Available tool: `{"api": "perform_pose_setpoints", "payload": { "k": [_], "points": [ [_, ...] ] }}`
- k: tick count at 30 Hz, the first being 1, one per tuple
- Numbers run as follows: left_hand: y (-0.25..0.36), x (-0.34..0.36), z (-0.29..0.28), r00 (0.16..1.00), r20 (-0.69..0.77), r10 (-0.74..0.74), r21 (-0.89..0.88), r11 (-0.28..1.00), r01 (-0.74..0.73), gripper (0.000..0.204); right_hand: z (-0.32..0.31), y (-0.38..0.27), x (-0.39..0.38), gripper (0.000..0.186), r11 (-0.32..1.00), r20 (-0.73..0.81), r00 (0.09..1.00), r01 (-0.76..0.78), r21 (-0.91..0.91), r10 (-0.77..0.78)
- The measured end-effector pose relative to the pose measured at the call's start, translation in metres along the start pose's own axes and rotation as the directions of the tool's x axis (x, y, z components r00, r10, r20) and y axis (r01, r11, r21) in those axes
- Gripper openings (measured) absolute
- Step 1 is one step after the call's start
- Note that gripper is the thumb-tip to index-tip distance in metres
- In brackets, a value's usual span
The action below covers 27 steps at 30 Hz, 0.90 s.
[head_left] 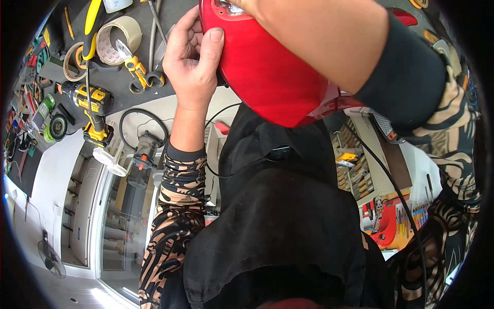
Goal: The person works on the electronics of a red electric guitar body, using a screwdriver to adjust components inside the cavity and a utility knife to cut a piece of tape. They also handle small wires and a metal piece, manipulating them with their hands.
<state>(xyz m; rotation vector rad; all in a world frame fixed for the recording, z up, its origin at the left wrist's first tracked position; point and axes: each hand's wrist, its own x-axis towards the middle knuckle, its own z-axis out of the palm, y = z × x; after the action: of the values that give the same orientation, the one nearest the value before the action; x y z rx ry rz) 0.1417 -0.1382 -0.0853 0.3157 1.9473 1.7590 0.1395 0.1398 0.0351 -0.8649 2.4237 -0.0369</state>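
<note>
A glossy red curved shell (267,67), like a painted vehicle body panel, takes up the top middle and narrows to a rounded point toward my apron. Near its upper edge is an opening with a shiny metallic part inside. My left hand (198,64) grips the shell's left edge, its thumb flat on the red surface and its other fingers curled. From the right, my right forearm (319,41) crosses over the shell and leaves the picture at the top, so the right hand is out of sight. I cannot see what lies under the shell.
On the dark bench to the left lie a yellow-black cordless drill (92,105), yellow-handled pliers (136,69), a yellow-handled screwdriver (91,31) and tape rolls (119,40). A clamped black-grey tool (145,152) hangs at the bench edge. A black cable (391,175) runs down at right.
</note>
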Motion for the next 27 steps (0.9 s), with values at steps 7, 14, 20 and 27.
{"api": "perform_pose_setpoints", "payload": {
  "k": [7, 14, 20, 27],
  "points": [
    [0.009, -0.002, 0.003, 0.999, -0.035, -0.041, -0.038, 0.998, 0.04, 0.051, -0.003, 0.01, 0.008, 0.074, 0.996, 0.142, 0.987, 0.076, 0.038, -0.08],
    [0.011, -0.003, 0.003, 0.999, -0.02, -0.044, -0.046, 0.998, 0.043, 0.052, -0.031, 0.011, 0.01, 0.076, 0.993, 0.411, 0.905, 0.095, 0.063, -0.113],
    [0.013, -0.002, 0.005, 1.0, -0.007, -0.027, -0.037, 0.999, 0.027, 0.054, -0.045, 0.036, 0.005, 0.084, 0.925, 0.301, 0.928, 0.102, 0.367, -0.222],
    [0.012, -0.001, 0.004, 0.999, -0.009, -0.034, -0.042, 0.999, 0.034, 0.056, -0.036, 0.027, 0.005, 0.08, 0.977, 0.299, 0.942, 0.099, 0.191, -0.153]
  ]
}}
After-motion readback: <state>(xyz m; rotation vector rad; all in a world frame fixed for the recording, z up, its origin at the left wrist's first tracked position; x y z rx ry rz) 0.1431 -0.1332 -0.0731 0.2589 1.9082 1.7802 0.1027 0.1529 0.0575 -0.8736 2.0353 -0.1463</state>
